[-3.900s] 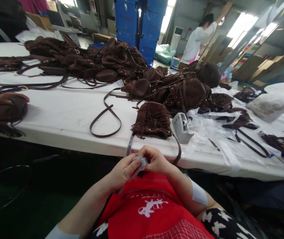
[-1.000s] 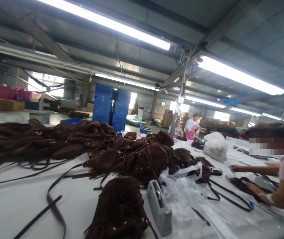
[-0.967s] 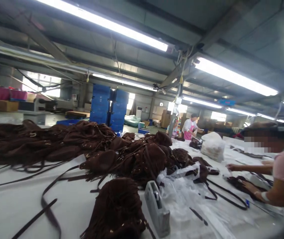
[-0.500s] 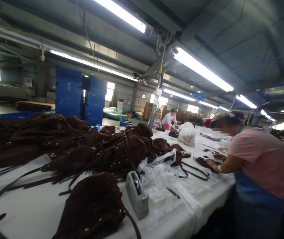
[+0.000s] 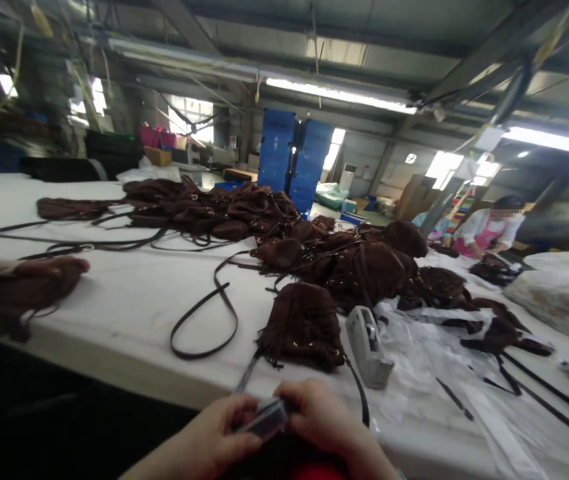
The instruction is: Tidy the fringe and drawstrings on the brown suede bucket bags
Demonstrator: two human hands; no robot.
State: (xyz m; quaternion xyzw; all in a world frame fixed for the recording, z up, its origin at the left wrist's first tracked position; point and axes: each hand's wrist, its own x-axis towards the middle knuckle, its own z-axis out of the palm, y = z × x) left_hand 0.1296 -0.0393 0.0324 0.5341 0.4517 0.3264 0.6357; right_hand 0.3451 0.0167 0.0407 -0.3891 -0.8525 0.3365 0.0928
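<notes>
At the near table edge, my left hand (image 5: 232,427) and my right hand (image 5: 317,417) are closed on a small dark piece (image 5: 267,420) with a shiny, film-like surface. Blur and my fingers hide its exact kind. A greyish strap (image 5: 248,372) runs from beside a brown fringed bag (image 5: 304,320) down towards my left hand; whether it joins the held piece I cannot tell. The bag lies just beyond my hands, and its other strap (image 5: 359,390) passes to the right of my right hand. A grey tape dispenser (image 5: 368,347) stands right of the bag.
A pile of brown bags (image 5: 354,267) spreads over the white table (image 5: 129,300). Crumpled clear plastic (image 5: 414,353) lies right of the dispenser. At left, another person's hand (image 5: 54,267) rests on a brown bag (image 5: 14,297). A person in a pink apron (image 5: 484,230) works farther back.
My view has swung left and down, bringing both my hands and the held piece into sight. The co-worker in the pink top at right has left the view.
</notes>
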